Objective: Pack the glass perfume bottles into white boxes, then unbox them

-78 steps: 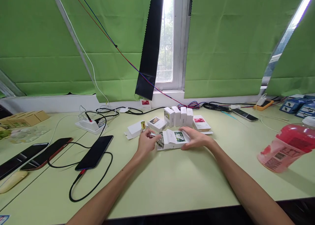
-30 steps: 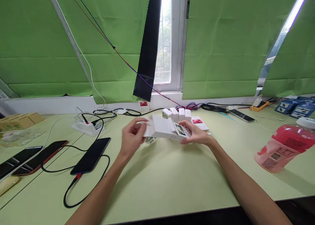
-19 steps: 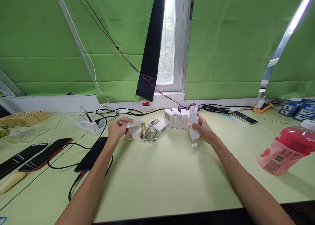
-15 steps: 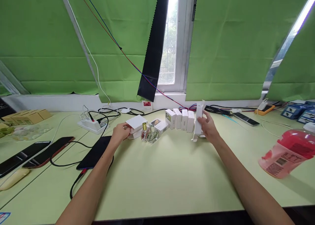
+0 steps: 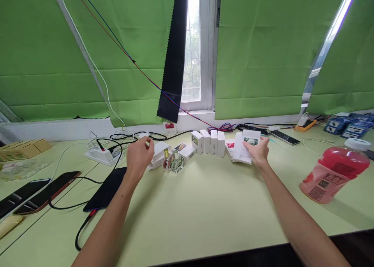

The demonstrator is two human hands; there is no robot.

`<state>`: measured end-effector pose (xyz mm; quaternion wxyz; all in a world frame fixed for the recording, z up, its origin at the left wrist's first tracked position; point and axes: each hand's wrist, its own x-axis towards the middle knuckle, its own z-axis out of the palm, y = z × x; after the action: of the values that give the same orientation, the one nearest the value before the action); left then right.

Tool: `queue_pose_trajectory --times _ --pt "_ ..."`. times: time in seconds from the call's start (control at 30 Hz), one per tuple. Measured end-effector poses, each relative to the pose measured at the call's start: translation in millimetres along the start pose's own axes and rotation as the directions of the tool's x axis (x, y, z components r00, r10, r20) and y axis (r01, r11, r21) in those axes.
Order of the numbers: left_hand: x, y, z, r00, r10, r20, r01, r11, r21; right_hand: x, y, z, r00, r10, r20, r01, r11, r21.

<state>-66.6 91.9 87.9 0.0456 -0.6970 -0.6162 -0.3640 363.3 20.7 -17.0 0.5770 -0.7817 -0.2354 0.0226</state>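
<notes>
My right hand (image 5: 257,152) grips an open white carton (image 5: 242,153) with a green-and-white flower picture, its flaps spread. A white box with a pink picture (image 5: 230,145) lies just left of it. My left hand (image 5: 139,156) is raised at the left, its fingers closed in a pinch; what they hold, if anything, is too small to make out. Partly behind that hand lies a white box (image 5: 158,152). Two small glass perfume bottles, one gold-capped (image 5: 166,161) and one silver-capped (image 5: 177,162), stand in front of another white picture box (image 5: 184,151).
Several white boxes (image 5: 214,142) stand upright in a row at the back. A pink drink bottle (image 5: 333,173) stands at the right. Phones (image 5: 48,191), a dark tablet (image 5: 108,189), a power strip (image 5: 102,155) and cables lie leftward. A phone (image 5: 284,137) lies back right.
My left hand has let go of the white box and risen. The carton in my right hand has turned, bringing its flower picture into view. The camera view has shifted slightly right.
</notes>
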Motion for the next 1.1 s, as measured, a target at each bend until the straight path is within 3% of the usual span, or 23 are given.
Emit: queue_pose_trajectory --times 0.07,0.17,0.3,0.4,0.47,0.53,0.63,0.77,0.93,1.1 --pt "0 32 5.8 0.988 0.153 -0.001 -0.153 0.985 -0.078 1 8 5 0.991 -0.029 0.133 0.039 0.996 -0.076" --pt "4 79 30.6 0.953 0.264 0.151 -0.240 0.958 -0.159 -3 8 10 0.962 -0.119 0.244 0.159 0.975 -0.154" --pt "18 124 79.3 0.901 0.268 0.342 -0.221 0.960 -0.170 -18 -11 5 0.947 -0.300 0.118 0.319 0.923 -0.214" --pt "31 141 106.8 0.856 0.231 0.463 -0.187 0.973 -0.138 -38 -29 2 0.893 -0.450 0.015 0.446 0.880 -0.165" --pt "37 145 115.3 0.820 0.224 0.527 -0.187 0.975 -0.123 -53 -39 2 0.853 -0.521 0.003 0.519 0.849 -0.102" --pt "39 145 115.7 0.796 0.223 0.562 -0.200 0.974 -0.104 -67 -46 6 0.812 -0.581 0.047 0.582 0.813 -0.005" --pt "30 138 103.0 0.796 0.242 0.555 -0.243 0.967 -0.074 -84 -52 15 0.753 -0.632 0.185 0.609 0.775 0.169" --pt "-2 132 72.7 0.784 0.333 0.523 -0.347 0.935 -0.076 -99 -55 22 0.629 -0.670 0.393 0.576 0.742 0.342" --pt "-37 142 43.7 0.742 0.362 0.564 -0.396 0.916 -0.067 -103 -53 21 0.478 -0.692 0.541 0.498 0.721 0.482" --pt "-40 153 40.6 0.803 0.265 0.534 -0.325 0.945 0.020 -102 -46 21 0.227 -0.594 0.772 0.276 0.800 0.534"
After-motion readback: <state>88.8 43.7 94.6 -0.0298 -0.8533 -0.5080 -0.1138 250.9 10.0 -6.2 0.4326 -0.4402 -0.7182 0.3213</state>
